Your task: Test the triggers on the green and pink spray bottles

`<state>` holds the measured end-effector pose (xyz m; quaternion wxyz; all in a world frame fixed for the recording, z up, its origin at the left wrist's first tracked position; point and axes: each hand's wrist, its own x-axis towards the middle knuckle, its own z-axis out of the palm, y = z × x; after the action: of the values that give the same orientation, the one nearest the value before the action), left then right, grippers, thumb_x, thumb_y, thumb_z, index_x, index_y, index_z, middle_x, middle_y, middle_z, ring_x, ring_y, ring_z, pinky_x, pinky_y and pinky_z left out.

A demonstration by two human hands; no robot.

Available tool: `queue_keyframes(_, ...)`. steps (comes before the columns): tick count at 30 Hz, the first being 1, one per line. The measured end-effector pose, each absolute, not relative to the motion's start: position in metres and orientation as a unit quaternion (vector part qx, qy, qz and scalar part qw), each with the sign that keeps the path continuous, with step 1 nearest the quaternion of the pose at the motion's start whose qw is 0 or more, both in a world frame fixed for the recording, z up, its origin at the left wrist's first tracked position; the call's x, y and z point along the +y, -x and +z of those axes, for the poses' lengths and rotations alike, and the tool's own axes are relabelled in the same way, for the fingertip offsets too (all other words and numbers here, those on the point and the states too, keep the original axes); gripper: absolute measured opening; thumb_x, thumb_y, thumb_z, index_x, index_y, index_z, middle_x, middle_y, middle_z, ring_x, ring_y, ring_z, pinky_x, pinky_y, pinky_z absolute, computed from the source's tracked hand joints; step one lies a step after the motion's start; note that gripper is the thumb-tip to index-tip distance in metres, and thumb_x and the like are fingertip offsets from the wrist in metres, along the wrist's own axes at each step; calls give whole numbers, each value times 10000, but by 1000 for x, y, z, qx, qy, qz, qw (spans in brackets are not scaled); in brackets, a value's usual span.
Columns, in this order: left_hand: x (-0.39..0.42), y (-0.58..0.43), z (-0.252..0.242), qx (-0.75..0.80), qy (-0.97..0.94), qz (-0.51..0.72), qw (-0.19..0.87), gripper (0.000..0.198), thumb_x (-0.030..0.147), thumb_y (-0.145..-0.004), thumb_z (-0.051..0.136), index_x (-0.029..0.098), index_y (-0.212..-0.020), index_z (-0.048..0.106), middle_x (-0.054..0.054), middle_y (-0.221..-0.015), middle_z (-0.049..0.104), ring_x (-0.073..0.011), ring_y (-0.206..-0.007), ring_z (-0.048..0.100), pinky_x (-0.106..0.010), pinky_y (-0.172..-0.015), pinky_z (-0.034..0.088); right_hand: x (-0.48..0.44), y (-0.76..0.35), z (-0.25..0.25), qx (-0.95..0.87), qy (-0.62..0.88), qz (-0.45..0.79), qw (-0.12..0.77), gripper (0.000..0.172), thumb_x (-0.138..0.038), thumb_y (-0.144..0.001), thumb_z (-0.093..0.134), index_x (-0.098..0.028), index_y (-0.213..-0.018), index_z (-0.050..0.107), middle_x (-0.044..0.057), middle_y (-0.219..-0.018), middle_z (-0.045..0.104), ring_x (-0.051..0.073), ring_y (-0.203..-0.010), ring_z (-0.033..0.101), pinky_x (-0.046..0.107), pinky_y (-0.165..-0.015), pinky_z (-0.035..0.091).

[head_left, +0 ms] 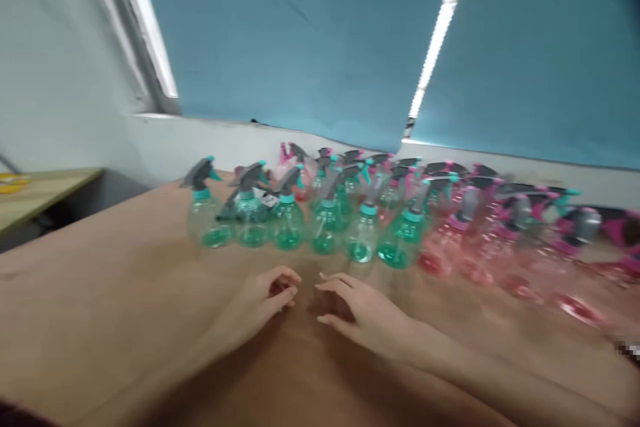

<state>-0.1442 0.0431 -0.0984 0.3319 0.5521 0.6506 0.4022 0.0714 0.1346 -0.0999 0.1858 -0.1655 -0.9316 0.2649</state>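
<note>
Left hand [265,303]: grip slack and empty, fingers loosely curled, thumb close to the forefinger, nothing held. It rested on the table [100,320]. Right hand [357,310]: grip likewise empty, fingers bent and slightly spread, palm down on the table. The two hands lay just beside each other, fingertips nearly meeting, with a narrow gap between them. Neither hand touched a bottle. Both forearms were bare and ran back toward the lower edge of view.

Nearest things: green bottles [287,223], a row of clear green spray bottles standing upright just beyond the fingertips, near both hands but apart from them. Each carried a teal collar and a grey trigger head. The green tint looked deepest at the bases. More green bottles stood close-packed behind the front row.

To the right the group ran on as pink bottles [470,240], of the same shape, with grey and pink heads, reaching toward the right edge of view. They stood close together. Blur made it impossible to tell how many there were or which of them touched.

Behind the table ran a white sill [210,137]. Above it hung a blue blind [300,33] in two panels, with a bright strip of light [440,27] between them. At far left, well apart from the hands, stood a paler side table [45,190] with a yellow item [13,181] on it, too blurred to identify. The whole frame was soft with motion blur.
</note>
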Motion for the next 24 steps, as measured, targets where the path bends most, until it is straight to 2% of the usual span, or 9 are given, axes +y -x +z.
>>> queue_keyframes(5, -1, 223, -96, 722, -447, 471, 239, 311, 473, -725, 562, 203, -878, 581, -27, -746, 633, -229, -687, 670, -321, -575, 517, 118, 7, -98, -928, 112, 288, 208, 369, -273, -875, 585, -241, -1238, 532, 100, -1305, 570, 246, -1214, 542, 463, -1034, 416)
queue_keyframes(8, -14, 261, -84, 759, -396, 493, 156, 416, 488, -690, 605, 175, -957, 544, -49, -790, 607, -277, -786, 652, -360, -597, 529, 110, 43, -97, -921, 98, 303, 226, 324, -251, -875, 581, -238, -1198, 553, 88, -1248, 600, 234, -1192, 552, 450, -1028, 419)
queue_keyframes(10, -13, 280, -75, 773, -370, 507, 95, 546, 523, -681, 621, 153, -1064, 502, -97, -952, 598, -310, -959, 618, -411, -729, 535, 106, 62, -98, -915, 100, 312, 237, 295, -246, -874, 585, -230, -1168, 566, 86, -1212, 614, 230, -1174, 560, 444, -1024, 419)
queue_keyframes(12, -5, 292, -68, 777, -362, 513, 48, 675, 534, -674, 658, 136, -1180, 456, -157, -1184, 531, -325, -1129, 542, -442, -906, 474, 105, 77, -100, -909, 105, 319, 245, 277, -241, -877, 583, -219, -1153, 570, 87, -1198, 616, 225, -1161, 565, 432, -1017, 422)
queue_keyframes(14, 9, 298, -64, 774, -370, 512, 37, 761, 530, -690, 678, 124, -1272, 403, -199, -1318, 453, -329, -1201, 498, -438, -962, 438, 104, 87, -101, -907, 107, 324, 249, 267, -241, -880, 580, -218, -1146, 570, 83, -1194, 616, 217, -1146, 575, 419, -1004, 431)
queue_keyframes(17, 33, 300, -62, 763, -401, 505, 38, 815, 510, -699, 716, 154, -1339, 359, -193, -1440, 357, -337, -1309, 401, -441, -1039, 365, 103, 94, -103, -906, 109, 326, 247, 266, -250, -879, 584, -230, -1143, 571, 73, -1182, 624, 218, -1134, 583, 424, -996, 432)
queue_keyframes(20, 53, 300, -64, 757, -413, 504, 41, 801, 464, -698, 745, 143, -1330, 371, -196, -1412, 404, -332, -1298, 423, -442, -1038, 358, 102, 94, -104, -908, 106, 326, 242, 275, -249, -872, 594, -230, -1145, 573, 74, -1187, 627, 220, -1142, 580, 421, -996, 432)
queue_keyframes(24, 59, 301, -63, 750, -418, 510, 43, 588, 407, -742, 726, 145, -1207, 479, -137, -1223, 589, -286, -1152, 557, -420, -994, 396, 100, 87, -105, -910, 101, 326, 234, 283, -247, -865, 607, -227, -1145, 576, 69, -1189, 629, 211, -1144, 579, 405, -996, 437)
